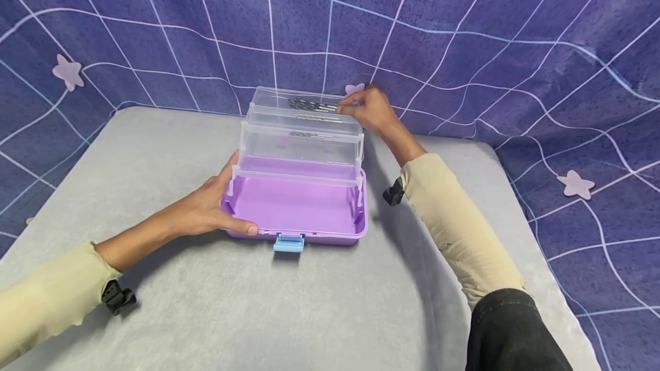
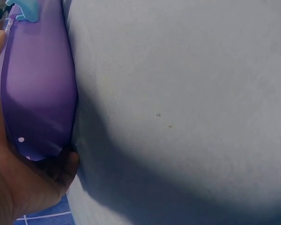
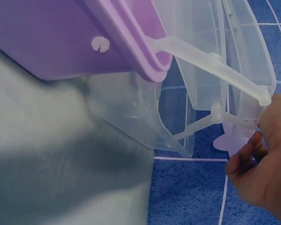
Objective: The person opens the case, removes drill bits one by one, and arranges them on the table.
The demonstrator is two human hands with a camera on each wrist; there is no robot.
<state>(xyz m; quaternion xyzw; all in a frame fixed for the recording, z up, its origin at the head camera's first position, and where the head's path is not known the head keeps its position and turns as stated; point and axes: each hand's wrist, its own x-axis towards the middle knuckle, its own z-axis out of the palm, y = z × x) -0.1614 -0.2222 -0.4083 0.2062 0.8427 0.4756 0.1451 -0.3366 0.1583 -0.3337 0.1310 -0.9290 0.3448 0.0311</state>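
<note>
A purple toolbox (image 1: 304, 237) with a blue latch (image 1: 289, 243) stands opened on the grey surface, its clear trays fanned up in tiers. My left hand (image 1: 211, 205) grips the box's left end, thumb along the front rim; the left wrist view shows its fingers (image 2: 71, 164) curled round the lower corner. Dark drill bits (image 1: 311, 105) lie in the top tray (image 1: 265, 94). At their right-hand ends, the thumb and fingertips of my right hand (image 1: 368, 109) pinch the shanks. The tray wall hides these fingertips in the right wrist view.
A pale drill bit (image 1: 319, 118) and thin drill bits (image 1: 310, 134) lie in the lower trays. White hinge arms (image 3: 210, 68) link the trays to the box. A blue patterned cloth (image 1: 309, 22) with stars rises behind the grey padded surface (image 1: 319, 308).
</note>
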